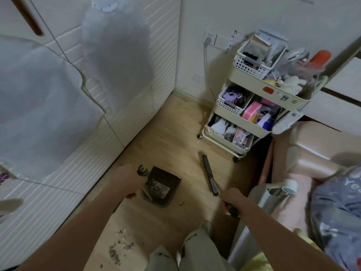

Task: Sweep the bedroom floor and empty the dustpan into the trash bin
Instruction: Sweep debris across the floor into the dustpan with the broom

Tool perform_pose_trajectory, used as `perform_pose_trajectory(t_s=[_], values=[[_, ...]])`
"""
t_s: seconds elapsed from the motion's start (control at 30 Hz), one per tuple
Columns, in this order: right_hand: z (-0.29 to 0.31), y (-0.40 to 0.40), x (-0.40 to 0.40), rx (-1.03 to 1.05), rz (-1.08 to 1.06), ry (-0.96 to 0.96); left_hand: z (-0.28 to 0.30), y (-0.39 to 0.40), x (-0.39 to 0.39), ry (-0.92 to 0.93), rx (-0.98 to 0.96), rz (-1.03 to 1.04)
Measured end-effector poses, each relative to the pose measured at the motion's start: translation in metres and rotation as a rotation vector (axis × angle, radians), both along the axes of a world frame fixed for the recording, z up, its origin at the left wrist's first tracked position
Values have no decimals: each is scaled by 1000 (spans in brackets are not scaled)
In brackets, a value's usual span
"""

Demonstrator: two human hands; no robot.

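Left hand: the left hand point(128, 179) was closed around the upright handle of the dustpan point(160, 187), at the pan's left side, the arm reaching down from the lower left.
Right hand: the right hand point(230, 200) was clenched on the dark handle of the broom point(210, 176), apart from the other hand, over toward the bed side of the room.
Dustpan: dark, resting on the wooden floor point(172, 133) between the two hands, with a small heap of dust and scraps visible inside it.
Comb teeth: a dark toothed piece point(142, 170) stood at the pan's upper left edge, just beside the left hand's knuckles.
Broom: its dark head lay low over the floor to the right of the pan, slanting away from the right hand toward the cart; whether the bristles touched the boards could not be told.
Debris: a loose scatter of grey crumbs and flakes point(119, 248) lay on the floor near the person's legs, well apart from the pan.
Cart: a cream three-tier trolley point(254, 106), crowded with small items, stood against the wall beyond the broom.
Wardrobe: white slatted doors point(136, 124) ran along the left, with pale garments hanging in front.
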State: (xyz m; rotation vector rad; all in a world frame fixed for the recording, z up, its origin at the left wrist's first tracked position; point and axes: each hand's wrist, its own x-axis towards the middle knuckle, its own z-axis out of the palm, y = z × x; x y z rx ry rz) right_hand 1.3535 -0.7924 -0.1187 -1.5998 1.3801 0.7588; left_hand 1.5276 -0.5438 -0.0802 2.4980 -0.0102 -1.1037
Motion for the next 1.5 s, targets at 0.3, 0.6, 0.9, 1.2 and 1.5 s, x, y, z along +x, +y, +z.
perform_pose_trajectory(t_s=[0.3, 0.6, 0.9, 1.2, 1.5], values=[[-33, -50, 52, -50, 45, -74, 3, -37, 24, -124, 292, -444], [-59, -138, 154, -133, 272, -60, -7, -154, 91, -187, 101, -227], [-79, -159, 172, 70, 801, 38, -25, -187, 94, -89, 183, -129], [-51, -200, 149, 134, 768, 1, -3, -290, 118, -291, -117, -244], [14, -297, 139, 89, 570, 20, 12, -442, 121, -469, -394, -574]])
